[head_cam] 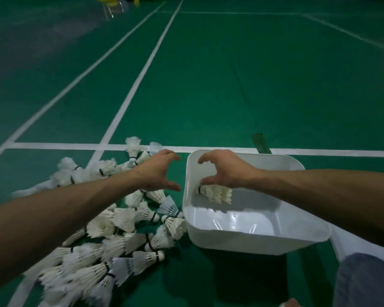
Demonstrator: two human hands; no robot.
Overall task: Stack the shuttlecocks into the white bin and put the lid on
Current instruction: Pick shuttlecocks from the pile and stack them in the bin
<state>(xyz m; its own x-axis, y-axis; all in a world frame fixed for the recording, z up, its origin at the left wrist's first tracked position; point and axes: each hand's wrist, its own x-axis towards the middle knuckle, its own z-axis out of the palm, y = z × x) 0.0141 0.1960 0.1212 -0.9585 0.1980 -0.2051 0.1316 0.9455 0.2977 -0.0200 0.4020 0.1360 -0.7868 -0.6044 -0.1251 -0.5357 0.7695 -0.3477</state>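
Shuttlecocks lay in a wide white heap on the green court floor, to our left and just beside the white bin. That bin sat uncovered on the floor to our right. Our left hand hovered over the heap's far edge, fingers spread and curved, holding nothing. Our right hand hung over the bin in the same way, released. Its thumb was just above a short nested stack of shuttlecocks lying on its side inside the bin. We could not tell whether the thumb touched it.
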